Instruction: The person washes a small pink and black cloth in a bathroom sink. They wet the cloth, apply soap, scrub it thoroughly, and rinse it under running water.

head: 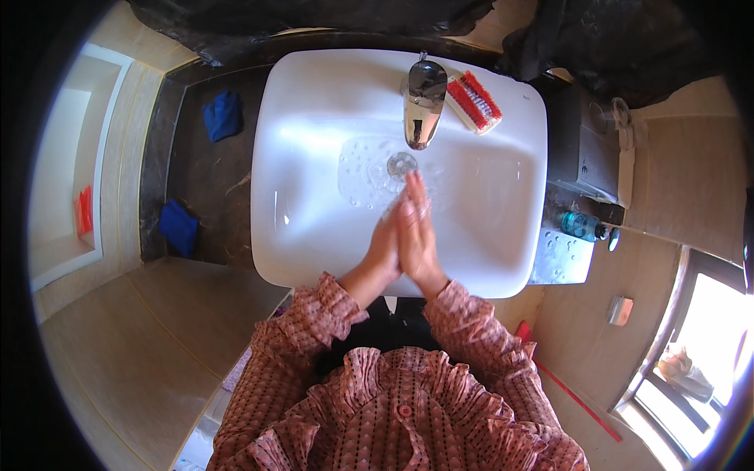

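My left hand (386, 241) and my right hand (419, 235) are pressed palm to palm over the white washbasin (495, 259), fingertips pointing away from me; no object shows between them. Just beyond the fingertips lies the round metal drain (402, 166), with a little water and bubbles around it. Above the drain, a chrome faucet (425, 100) stands at the basin's back. A scrubbing brush (474, 103) with red and white bristles up rests to the right of the faucet on the basin ledge. Ruffled patterned sleeves reach to my wrists.
Two blue cloths (222, 115) (178, 227) lie on the dark stone counter (218, 182) at left. At right are a dark box (580, 147) and a blue pump bottle (580, 226). Black plastic sheeting (330, 15) hangs behind the basin. A window (695, 353) is at lower right.
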The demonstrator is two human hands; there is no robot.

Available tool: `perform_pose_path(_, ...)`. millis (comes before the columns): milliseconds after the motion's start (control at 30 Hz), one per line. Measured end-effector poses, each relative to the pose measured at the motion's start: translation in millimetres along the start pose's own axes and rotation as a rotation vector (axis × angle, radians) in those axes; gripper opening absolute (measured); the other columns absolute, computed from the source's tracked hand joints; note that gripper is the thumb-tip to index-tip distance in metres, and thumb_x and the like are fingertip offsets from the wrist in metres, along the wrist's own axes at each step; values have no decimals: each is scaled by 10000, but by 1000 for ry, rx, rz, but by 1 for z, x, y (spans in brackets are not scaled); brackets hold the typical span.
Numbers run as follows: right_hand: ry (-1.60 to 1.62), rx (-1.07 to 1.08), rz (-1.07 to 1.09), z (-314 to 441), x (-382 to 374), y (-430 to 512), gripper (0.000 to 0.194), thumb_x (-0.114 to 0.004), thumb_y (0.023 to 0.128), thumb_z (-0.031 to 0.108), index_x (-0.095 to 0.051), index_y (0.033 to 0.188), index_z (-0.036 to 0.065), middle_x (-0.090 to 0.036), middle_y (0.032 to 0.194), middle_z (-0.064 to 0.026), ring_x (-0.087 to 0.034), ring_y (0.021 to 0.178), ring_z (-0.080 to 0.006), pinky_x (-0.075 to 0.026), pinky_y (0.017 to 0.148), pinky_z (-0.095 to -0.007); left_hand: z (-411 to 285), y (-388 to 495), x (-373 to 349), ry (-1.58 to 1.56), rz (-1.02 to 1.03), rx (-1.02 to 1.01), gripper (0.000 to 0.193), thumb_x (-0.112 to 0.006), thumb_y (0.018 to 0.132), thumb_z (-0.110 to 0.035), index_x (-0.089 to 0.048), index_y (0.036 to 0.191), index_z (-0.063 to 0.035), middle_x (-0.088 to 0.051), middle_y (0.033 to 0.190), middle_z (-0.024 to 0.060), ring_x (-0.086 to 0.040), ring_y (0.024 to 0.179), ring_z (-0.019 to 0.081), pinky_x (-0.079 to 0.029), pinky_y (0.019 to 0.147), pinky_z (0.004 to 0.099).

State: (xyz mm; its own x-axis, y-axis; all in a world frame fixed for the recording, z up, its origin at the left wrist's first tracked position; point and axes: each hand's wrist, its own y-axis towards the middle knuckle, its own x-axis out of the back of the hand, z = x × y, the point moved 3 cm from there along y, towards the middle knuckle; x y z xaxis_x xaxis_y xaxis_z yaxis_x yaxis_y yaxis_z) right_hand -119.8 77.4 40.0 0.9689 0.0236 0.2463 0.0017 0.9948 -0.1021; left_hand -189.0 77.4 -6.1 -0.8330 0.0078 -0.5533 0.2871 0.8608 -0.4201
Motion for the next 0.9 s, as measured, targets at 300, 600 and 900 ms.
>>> perform_pose_path(300, 323, -29, 63, 13, 1, -10, 498, -320, 996, 241, -294, 1408, -38, -269, 1485, -200, -121, 1416, -327, -110, 1135, -383, -33, 1, -12, 109, -80, -154, 623, -399, 987, -380, -175, 1464, -47, -346, 1380, 72, -358, 1244, 177, -300, 1032, 309)
perform_pose_path(600, 367, -147, -31, -16, 16, 22, 482, -323, 997, 243, -327, 1398, -23, -313, 1458, -206, -259, 1374, -274, -199, 1112, -360, -27, -20, -39, -238, -108, 119, 510, -412, 987, -315, -318, 1419, -60, -409, 1389, 37, -382, 1269, 145, -288, 1072, 312)
perform_pose_path(900, 147, 4, -109, -4, 9, 10, 444, -307, 997, 204, -350, 1391, 6, -277, 1472, -206, -221, 1385, -301, -171, 1122, -385, -23, -13, -31, -301, -141, 244, 500, -416, 988, -344, -355, 1409, -82, -393, 1411, 58, -349, 1298, 144, -277, 1074, 297)
